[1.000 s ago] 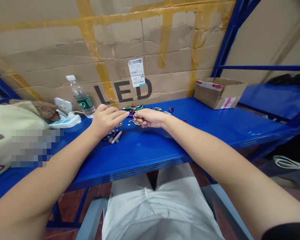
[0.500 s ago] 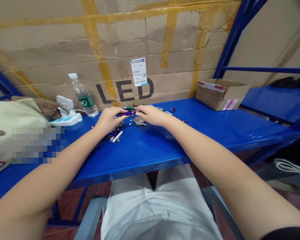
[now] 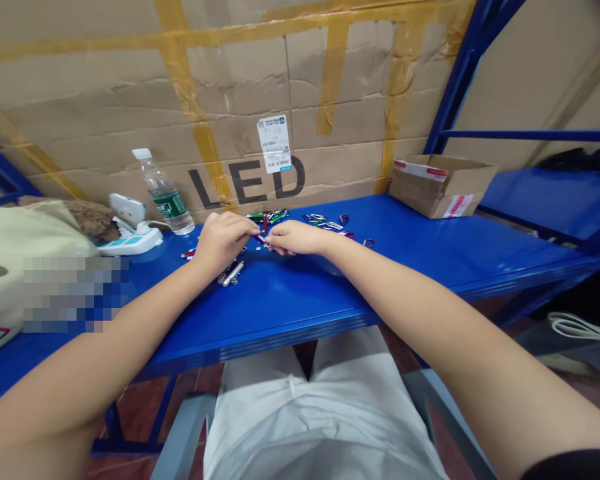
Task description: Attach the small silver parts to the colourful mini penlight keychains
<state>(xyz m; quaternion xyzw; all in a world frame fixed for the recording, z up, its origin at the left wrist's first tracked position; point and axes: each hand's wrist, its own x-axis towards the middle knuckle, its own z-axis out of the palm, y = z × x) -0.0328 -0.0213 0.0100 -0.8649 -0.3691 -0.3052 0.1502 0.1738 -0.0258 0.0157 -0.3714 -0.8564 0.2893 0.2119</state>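
My left hand (image 3: 223,240) and my right hand (image 3: 295,238) meet fingertip to fingertip over the blue shelf (image 3: 330,293). Both are closed in a pinch on a small purple keychain flashlight (image 3: 260,239) held between them. A silver keychain flashlight (image 3: 231,273) and a few more lie under my left hand. Behind the hands is a heap of coloured carabiner clips (image 3: 270,216), with more clips (image 3: 325,222) spread to the right. Small round metal pieces that lay by my right hand are hidden under it.
A water bottle (image 3: 162,192) and a white power strip (image 3: 130,241) stand at the back left, next to a cream bag (image 3: 15,260). An open cardboard box (image 3: 440,185) sits at the back right. A big cardboard sheet marked LED (image 3: 250,180) lines the back.
Half a second ago the hands were slightly apart, showing a purple flashlight and a pile of small metal pieces. They have come together again, pinching the flashlight over that pile.
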